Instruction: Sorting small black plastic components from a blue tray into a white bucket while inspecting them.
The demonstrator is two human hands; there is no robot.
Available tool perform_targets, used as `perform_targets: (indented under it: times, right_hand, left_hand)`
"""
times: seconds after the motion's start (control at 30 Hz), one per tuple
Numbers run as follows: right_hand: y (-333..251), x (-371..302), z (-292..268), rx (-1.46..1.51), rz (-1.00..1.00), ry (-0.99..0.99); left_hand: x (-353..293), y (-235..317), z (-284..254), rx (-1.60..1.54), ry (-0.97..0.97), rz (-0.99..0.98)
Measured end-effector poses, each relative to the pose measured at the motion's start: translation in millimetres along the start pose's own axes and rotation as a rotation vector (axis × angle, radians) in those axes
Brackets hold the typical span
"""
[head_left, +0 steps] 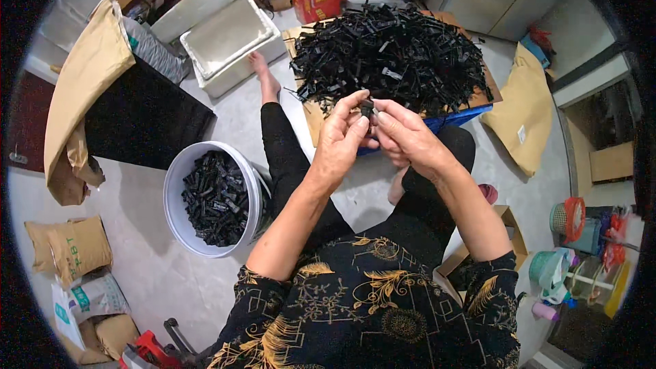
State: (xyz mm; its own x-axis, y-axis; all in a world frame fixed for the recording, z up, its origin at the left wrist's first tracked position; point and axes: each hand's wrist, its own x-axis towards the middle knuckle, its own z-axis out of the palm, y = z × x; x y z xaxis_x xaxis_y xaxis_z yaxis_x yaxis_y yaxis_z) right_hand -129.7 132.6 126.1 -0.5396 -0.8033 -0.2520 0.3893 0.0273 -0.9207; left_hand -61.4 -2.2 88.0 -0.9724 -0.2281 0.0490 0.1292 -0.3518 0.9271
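Pinched narrow, my left grip (339,138) and right grip (408,138) meet at the fingertips around one small dark piece (367,107), held up over the near edge of the worktop (311,113).

I'd judge the job well short of finished. A tangled heap of black parts (389,55) covers most of the worktop, crowding its far and right edges, with bare board showing mainly toward the near left corner; I read that as what is left. On the floor (150,280), off the worktop's left edge, a white bucket (175,198) holds a good load of black pieces (215,198). I take those as done, though nothing in my view proves it.

Fingers cover much of the held piece, so I can't make out its full shape or what is being done to it. Only the heap's surface shows, so I can't say how deep it runs; the bucket's bottom is hidden too. An open cardboard box (517,239) to the right is partly blocked by the right forearm (475,215), and its inside is too dark for me to read.
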Motion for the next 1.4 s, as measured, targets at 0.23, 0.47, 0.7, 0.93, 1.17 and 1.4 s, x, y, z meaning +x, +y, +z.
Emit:
perform_targets:
  times: [0.23, 0.47, 0.7, 0.93, 1.17, 1.4]
  right_hand:
    - [2.5, 13.2, -4.7, 0.021, 0.051, -0.037]
    - [16.8, 27.2, -84.3, -0.336, -0.134, 0.418]
    - [18.2, 53.8, -125.3, -0.197, -0.158, 0.578]
    - [13.7, 55.9, -145.2, -0.106, -0.124, 0.704]
    - [18.6, 50.2, -172.1, -0.101, -0.084, 0.802]
    - [15.6, 62.7, -161.5, -0.065, -0.098, 0.732]
  left_hand:
    - [3.0, 2.8, -13.9, -0.041, 0.024, -0.052]
    - [-78.4, 37.4, -147.1, 1.042, 0.455, 0.059]
    - [-107.0, 60.1, -193.5, 1.621, 0.525, 0.080]
    - [103.2, -87.1, -230.1, 0.371, 0.659, -0.192]
    - [172.8, -300.1, -269.2, 0.408, 0.677, -0.702]
    - [182.1, -309.9, -274.2, 0.768, 0.559, -0.510]
